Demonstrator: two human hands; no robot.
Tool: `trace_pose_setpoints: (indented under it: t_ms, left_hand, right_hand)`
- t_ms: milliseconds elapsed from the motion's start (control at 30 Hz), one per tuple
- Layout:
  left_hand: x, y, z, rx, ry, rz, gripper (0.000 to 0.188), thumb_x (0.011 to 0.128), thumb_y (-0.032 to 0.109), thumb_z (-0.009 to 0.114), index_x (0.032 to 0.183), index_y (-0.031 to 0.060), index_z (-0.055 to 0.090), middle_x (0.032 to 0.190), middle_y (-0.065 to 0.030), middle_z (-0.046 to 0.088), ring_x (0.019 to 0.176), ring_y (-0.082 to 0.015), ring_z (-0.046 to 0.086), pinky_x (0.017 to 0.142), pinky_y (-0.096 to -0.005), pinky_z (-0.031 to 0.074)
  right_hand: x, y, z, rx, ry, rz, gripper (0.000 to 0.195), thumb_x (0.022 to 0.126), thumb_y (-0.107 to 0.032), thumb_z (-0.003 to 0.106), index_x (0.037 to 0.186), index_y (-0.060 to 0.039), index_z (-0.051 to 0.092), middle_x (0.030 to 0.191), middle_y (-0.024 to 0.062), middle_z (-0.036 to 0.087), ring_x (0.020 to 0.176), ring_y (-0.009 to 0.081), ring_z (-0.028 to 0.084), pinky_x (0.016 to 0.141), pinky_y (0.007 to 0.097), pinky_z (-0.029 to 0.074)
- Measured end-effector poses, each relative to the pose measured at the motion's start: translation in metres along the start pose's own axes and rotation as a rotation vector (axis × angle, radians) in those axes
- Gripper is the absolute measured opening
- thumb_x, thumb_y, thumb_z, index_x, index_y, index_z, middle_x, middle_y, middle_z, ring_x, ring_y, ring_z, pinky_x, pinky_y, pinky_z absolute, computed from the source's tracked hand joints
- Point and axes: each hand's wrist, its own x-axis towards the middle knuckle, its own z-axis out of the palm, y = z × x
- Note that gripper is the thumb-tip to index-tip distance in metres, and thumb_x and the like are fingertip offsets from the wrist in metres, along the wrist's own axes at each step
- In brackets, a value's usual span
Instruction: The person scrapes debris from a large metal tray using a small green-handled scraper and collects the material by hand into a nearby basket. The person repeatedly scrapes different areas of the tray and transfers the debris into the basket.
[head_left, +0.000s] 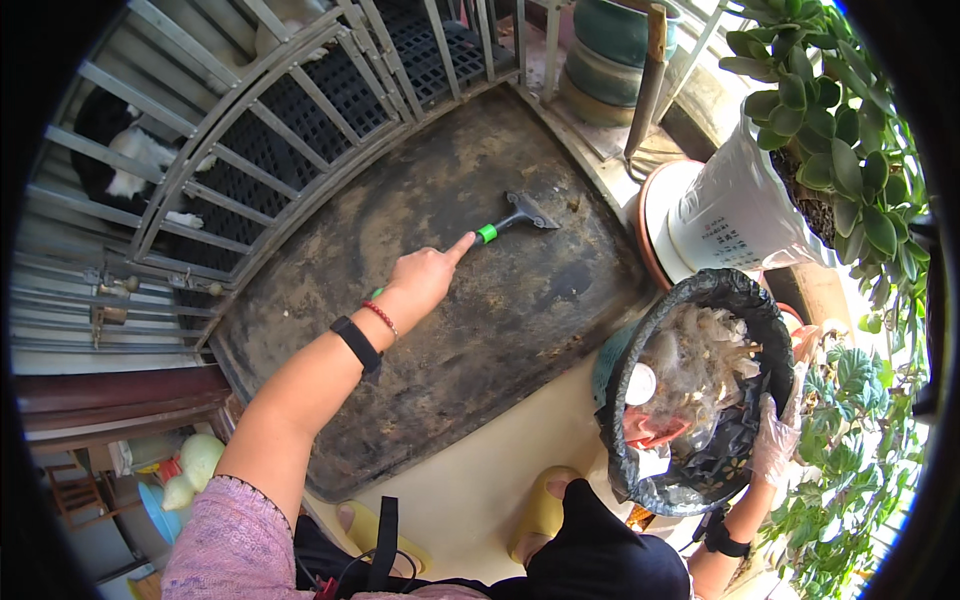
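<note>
My bare left hand (420, 281) holds a scraper (527, 213) by its black-and-green handle, with the index finger stretched along it. Its wide dark head rests against a large dark tray (390, 375) stained with brown dirt, near some small crumbs. At the right, my right hand (776, 442), in a clear thin plastic glove, grips the side of a waste bin (721, 282) lined with a black bag. The bin tilts towards me. Inside lie a clump of grey hair (694, 356), a white round lid (640, 385) and red and white scraps.
Along the far left stands a metal cage (277, 124) with a black-and-white animal (139, 161) behind its bars. A white planter (739, 202) with a succulent is beyond the bin; a wooden-handled tool (646, 90) leans beside it. My feet in yellow slippers (541, 514) are below the tray.
</note>
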Motion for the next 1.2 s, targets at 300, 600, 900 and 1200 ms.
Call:
trace_pose_setpoints:
  t_ms: [300,600,900,1200]
  left_hand:
    - [0.065,0.016,-0.003,-0.027,0.1,0.075,0.066,0.088,0.004,0.049,0.148,0.0287,0.032,0.076,-0.012,0.065,0.067,-0.0272,0.066,0.054,-0.0403,0.055]
    - [0.083,-0.001,-0.032,0.095,0.003,0.286,0.064,0.089,0.006,0.047,0.144,0.0369,0.037,0.076,-0.0105,0.065,0.068,-0.0273,0.066,0.058,-0.0401,0.054]
    - [0.087,0.008,0.001,0.009,0.102,0.16,0.059,0.09,0.014,0.053,0.143,0.0333,0.039,0.074,-0.0127,0.064,0.067,-0.0299,0.065,0.056,-0.0421,0.053]
    - [0.043,-0.011,0.001,-0.021,0.101,0.028,0.06,0.091,0.008,0.046,0.147,0.0273,0.033,0.068,-0.0124,0.062,0.059,-0.0286,0.064,0.051,-0.0409,0.053]
  right_hand:
    - [-0.002,0.0,0.003,0.02,-0.01,-0.019,0.059,0.089,-0.002,0.056,0.144,-0.0028,0.036,0.145,0.017,0.043,0.132,0.0254,0.042,0.11,0.0337,0.029]
    - [0.0,0.004,-0.001,-0.048,-0.022,0.002,0.059,0.089,0.0,0.053,0.145,-0.0042,0.034,0.147,0.0159,0.04,0.134,0.025,0.04,0.111,0.0347,0.028]
    - [-0.002,-0.008,0.001,-0.091,-0.018,-0.058,0.06,0.09,-0.004,0.055,0.146,-0.0046,0.033,0.147,0.0156,0.04,0.133,0.0255,0.04,0.109,0.0351,0.029]
    - [-0.002,-0.01,0.0,-0.051,-0.02,-0.014,0.056,0.093,-0.012,0.055,0.145,-0.0043,0.035,0.143,0.0173,0.044,0.129,0.0279,0.045,0.107,0.0359,0.031]
